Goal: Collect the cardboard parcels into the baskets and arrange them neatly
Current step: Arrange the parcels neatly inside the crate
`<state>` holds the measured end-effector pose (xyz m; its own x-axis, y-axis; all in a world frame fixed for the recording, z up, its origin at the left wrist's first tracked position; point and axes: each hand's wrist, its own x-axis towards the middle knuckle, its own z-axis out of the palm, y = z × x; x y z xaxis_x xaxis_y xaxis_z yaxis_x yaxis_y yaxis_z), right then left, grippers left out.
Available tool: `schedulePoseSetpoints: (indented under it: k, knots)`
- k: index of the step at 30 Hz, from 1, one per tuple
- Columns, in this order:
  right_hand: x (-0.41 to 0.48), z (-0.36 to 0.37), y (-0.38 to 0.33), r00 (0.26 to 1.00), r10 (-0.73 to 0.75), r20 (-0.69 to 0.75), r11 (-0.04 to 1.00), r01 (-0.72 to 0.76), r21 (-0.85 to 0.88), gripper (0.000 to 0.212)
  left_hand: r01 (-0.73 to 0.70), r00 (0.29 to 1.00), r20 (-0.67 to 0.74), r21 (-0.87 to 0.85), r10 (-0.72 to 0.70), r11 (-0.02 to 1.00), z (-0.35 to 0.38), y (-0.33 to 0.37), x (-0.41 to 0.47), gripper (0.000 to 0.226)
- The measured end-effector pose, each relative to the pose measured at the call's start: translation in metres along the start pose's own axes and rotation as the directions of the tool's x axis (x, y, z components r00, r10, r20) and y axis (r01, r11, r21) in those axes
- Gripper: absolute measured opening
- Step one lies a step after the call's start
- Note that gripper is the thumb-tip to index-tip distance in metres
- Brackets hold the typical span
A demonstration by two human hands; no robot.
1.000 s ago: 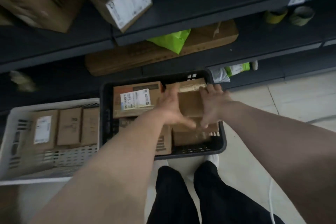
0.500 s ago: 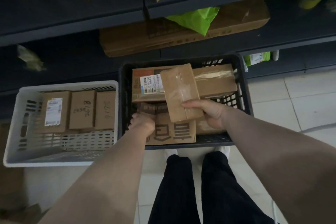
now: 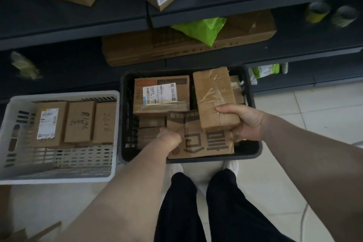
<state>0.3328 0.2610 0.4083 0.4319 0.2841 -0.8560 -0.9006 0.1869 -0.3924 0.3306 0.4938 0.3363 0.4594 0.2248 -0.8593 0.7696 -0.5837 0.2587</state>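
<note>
I see the right hand (image 3: 242,122) grasping the near end of a taped parcel (image 3: 215,97) over the black basket (image 3: 253,149). Left hand (image 3: 170,139) is clenched on the edge of a printed parcel (image 3: 204,141) lying in that basket beside a labelled parcel (image 3: 161,94). White basket (image 3: 59,175) to the left holds three upright parcels (image 3: 78,122)

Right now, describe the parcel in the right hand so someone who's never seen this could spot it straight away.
Find the black basket on the floor, right of the white basket. The right hand grips the near end of a long plain parcel held over its right side. Unlike the neighbours, it has no label or print, only shiny clear tape.
</note>
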Motion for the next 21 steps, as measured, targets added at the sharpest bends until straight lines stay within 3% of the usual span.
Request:
schedulePoseSetpoints:
  k: [2,6,10,14,15,18,21]
  knots:
    - [-0.010,-0.022,-0.002,0.999,-0.019,-0.040,0.999,0.018,-0.027,0.051,-0.033,0.999,0.034,0.036,0.031,0.999,0.025,0.017,-0.010,0.052]
    - [-0.003,-0.054,-0.003,0.994,-0.077,-0.078,0.996,0.074,-0.040,0.060,-0.070,0.997,0.034,0.061,0.068,0.996,0.073,0.032,-0.014,0.062]
    - [0.002,-0.062,-0.004,0.989,-0.110,-0.096,0.991,0.102,-0.088,0.061,-0.127,0.985,-0.114,0.027,0.129,0.992,0.093,0.038,-0.017,0.088]
    - [0.000,-0.065,0.001,0.997,-0.007,-0.076,0.992,-0.003,-0.125,0.054,-0.192,0.974,-0.091,0.138,0.206,0.972,0.102,0.039,-0.020,0.095]
    - [0.003,-0.067,0.004,0.997,0.017,-0.075,0.988,-0.028,-0.151,0.061,-0.197,0.968,-0.120,0.171,0.219,0.965,0.105,0.039,-0.018,0.095]
    - [0.015,-0.071,0.008,0.990,0.032,-0.136,0.957,-0.070,-0.281,0.111,-0.187,0.956,-0.180,0.228,0.230,0.956,0.109,0.038,-0.006,0.095]
    - [0.022,-0.068,0.001,0.986,-0.009,-0.168,0.942,-0.048,-0.332,0.121,-0.180,0.974,-0.103,0.180,0.200,0.967,0.101,0.039,-0.006,0.103]
